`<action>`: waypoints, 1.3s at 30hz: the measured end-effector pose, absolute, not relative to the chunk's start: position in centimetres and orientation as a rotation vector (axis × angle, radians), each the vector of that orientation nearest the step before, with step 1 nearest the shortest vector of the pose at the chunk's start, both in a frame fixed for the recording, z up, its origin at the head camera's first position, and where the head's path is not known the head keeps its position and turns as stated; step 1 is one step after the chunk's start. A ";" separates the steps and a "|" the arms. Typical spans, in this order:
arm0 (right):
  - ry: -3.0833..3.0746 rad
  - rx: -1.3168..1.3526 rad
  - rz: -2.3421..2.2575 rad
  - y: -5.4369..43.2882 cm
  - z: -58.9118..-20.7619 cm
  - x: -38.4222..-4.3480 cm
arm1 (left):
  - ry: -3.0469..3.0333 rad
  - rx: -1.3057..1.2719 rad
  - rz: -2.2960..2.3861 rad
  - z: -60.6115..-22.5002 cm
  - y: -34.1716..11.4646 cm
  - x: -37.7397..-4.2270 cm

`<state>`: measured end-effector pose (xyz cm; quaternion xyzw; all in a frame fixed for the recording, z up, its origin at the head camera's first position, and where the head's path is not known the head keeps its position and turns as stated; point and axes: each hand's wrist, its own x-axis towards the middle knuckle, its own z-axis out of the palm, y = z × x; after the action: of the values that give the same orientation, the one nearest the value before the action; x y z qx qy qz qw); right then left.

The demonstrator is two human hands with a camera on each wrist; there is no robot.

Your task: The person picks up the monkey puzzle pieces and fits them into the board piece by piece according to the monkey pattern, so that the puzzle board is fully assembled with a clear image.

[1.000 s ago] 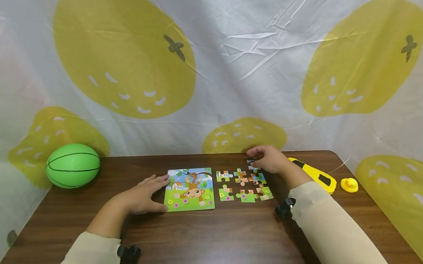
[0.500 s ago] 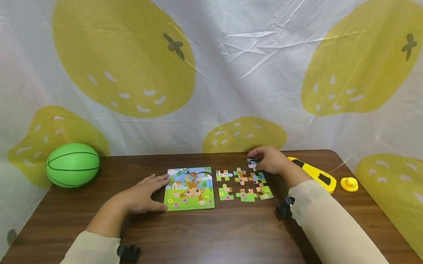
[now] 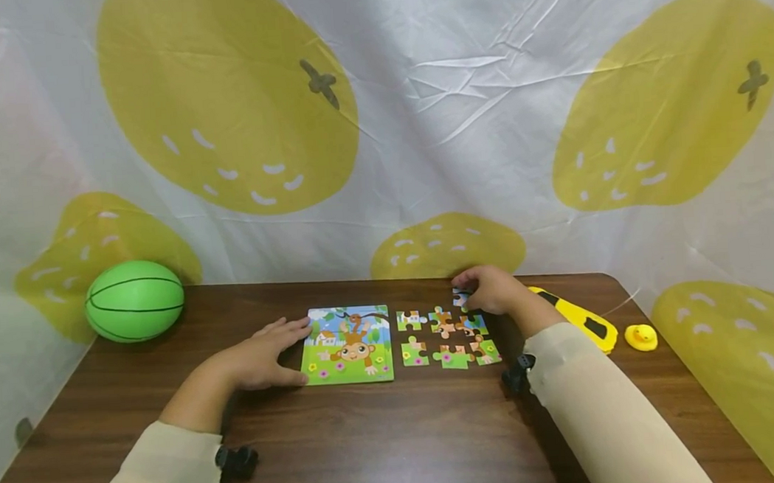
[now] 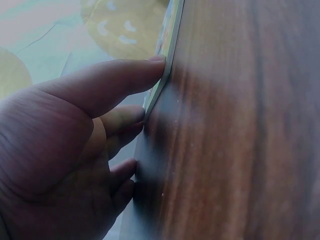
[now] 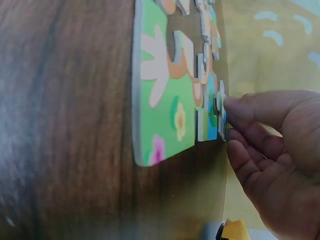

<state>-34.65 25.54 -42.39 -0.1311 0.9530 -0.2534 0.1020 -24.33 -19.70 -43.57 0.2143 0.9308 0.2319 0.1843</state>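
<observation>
In the head view, a monkey jigsaw puzzle (image 3: 347,345) lies flat on the brown table, its picture filled in. My left hand (image 3: 257,359) rests beside it, fingers spread, with thumb and index fingertips touching its left edge. The left wrist view shows the thumb against the puzzle board's rim (image 4: 172,42). To the right lie several loose puzzle pieces, among them a green flower piece (image 3: 414,353). My right hand (image 3: 496,292) pinches a blue puzzle piece (image 3: 460,297) at the back right of this group. In the right wrist view, the thumb lies on that piece and partly hides it.
Beyond my right wrist lies a yellow-and-black tool (image 3: 585,322), partly covered by my arm. A yellow rubber duck (image 3: 641,337) sits to its right. A green ball (image 3: 134,301) stands at the back left. Behind the table hangs a lemon-print curtain (image 3: 447,142).
My right thumb has shifted slightly towards the near right of the blue puzzle piece, so more of the piece shows. My left hand stays in place at the puzzle's edge.
</observation>
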 end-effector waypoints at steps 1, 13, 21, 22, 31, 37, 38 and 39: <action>2.810 -0.393 -0.743 25.6 -42.3 -34.6 | 2.623 0.605 0.654 -43.6 -19.7 -24.3; 2.819 -0.428 -0.761 25.4 -42.5 -34.6 | 2.621 0.604 0.661 -43.4 -19.7 -24.2; 2.855 -0.367 -0.850 25.0 -42.5 -34.3 | 2.626 0.605 0.653 -43.5 -19.6 -24.3; 2.862 -0.366 -0.850 25.0 -42.5 -34.2 | 2.627 0.605 0.649 -43.5 -19.6 -24.3; 2.884 -0.380 -1.029 23.6 -42.0 -33.4 | 2.627 0.603 0.662 -43.8 -19.7 -24.4; 2.786 -0.416 -1.246 21.3 -41.9 -32.6 | 2.626 0.602 0.671 -43.8 -19.7 -24.3; 2.767 -0.411 -1.274 20.9 -41.9 -32.5 | 2.626 0.602 0.673 -43.8 -19.7 -24.3; 2.747 -0.408 -1.297 20.5 -41.9 -32.3 | 2.626 0.605 0.674 -43.7 -19.7 -24.3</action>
<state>-32.34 20.54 -41.93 -0.1329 0.8956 -0.4228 0.0381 -24.34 -19.73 -43.72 0.2142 0.9297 0.2387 0.1808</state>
